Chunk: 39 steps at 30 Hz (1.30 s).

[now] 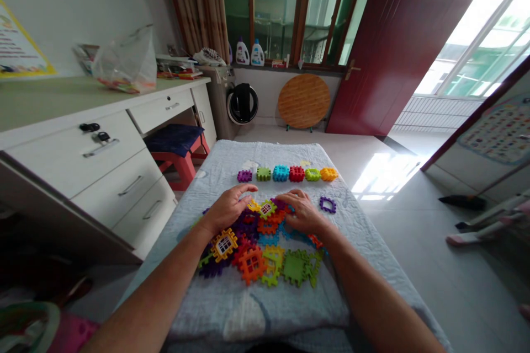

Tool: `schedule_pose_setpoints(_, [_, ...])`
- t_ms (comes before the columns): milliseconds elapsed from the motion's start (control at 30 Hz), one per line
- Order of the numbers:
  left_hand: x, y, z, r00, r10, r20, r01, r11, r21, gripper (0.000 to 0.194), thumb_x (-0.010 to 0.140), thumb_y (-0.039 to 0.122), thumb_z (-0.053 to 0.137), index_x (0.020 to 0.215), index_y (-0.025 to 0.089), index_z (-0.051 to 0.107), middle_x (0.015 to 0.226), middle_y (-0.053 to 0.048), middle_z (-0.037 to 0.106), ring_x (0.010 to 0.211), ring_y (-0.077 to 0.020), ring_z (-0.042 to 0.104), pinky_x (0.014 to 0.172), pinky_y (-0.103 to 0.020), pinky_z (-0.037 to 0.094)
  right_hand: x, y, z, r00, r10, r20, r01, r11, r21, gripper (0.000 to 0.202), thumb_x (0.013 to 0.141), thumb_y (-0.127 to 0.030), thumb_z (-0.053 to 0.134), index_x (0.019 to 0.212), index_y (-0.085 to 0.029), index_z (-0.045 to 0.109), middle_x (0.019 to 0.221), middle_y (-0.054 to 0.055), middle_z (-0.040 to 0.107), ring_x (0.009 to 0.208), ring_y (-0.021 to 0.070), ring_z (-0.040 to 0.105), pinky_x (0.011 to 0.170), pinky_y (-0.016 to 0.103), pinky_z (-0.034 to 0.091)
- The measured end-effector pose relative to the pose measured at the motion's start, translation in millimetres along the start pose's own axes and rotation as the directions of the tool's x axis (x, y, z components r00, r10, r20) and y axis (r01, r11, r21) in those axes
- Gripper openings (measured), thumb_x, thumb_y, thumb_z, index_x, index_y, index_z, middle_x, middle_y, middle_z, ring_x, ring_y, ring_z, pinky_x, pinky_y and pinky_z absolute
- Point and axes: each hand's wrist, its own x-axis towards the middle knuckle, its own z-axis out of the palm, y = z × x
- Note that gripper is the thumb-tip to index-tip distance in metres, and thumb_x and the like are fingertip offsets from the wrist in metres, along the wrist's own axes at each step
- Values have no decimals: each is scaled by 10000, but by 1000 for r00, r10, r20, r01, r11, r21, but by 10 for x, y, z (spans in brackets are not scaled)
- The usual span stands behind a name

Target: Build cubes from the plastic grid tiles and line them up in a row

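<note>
White desk (66, 160) stands left; hands (303, 213) seemingly hide some loose pieces (269, 225).

The left forearm (153, 281) and the right forearm (368, 281) are showing bare, each broadening toward the lower edge of the view and narrowing into a slimmer wrist. The left hand (227, 207) and the right hand (304, 212) are also appearing uncovered, their fingers (247, 188) looking short and rounded. A dark patch (273, 347), perhaps clothing, is peeking in at bottom centre, its material staying unclear.
</note>
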Motion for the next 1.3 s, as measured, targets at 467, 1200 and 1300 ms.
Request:
schedule_pose_setpoints(467, [-201,-578,-224,986,-89,-143,107,987,121,410,801,487,542,1078,199,633,1166,-82,650,1134,-267,571,1011,-387,407,-42,-6,-150,999,21,-42,-19,999,33,242,745,-175,581,974,-218,644,1033,47,646,1011,221,508,922,391,343])
schedule_pose_setpoints(1200, [-128,-496,-88,998,64,-19,-54,939,340,204,778,306,565,912,231,698,957,-55,693,905,-240,624,864,-359,449,15,-21,-7,999,16,50,-12,997,-71,437,756,-163,529,1179,-252,597,1181,41,620,1111,258,435,990,448,270])
schedule_pose_setpoints(1300, [-133,-474,-99,998,70,-3,-65,933,354,200,772,307,568,899,226,699,925,-56,676,884,-239,615,836,-354,455,29,-13,28,998,24,62,-19,996,-84,403,726,-135,536,1098,-254,637,1127,37,630,1084,250,443,980,436,284])
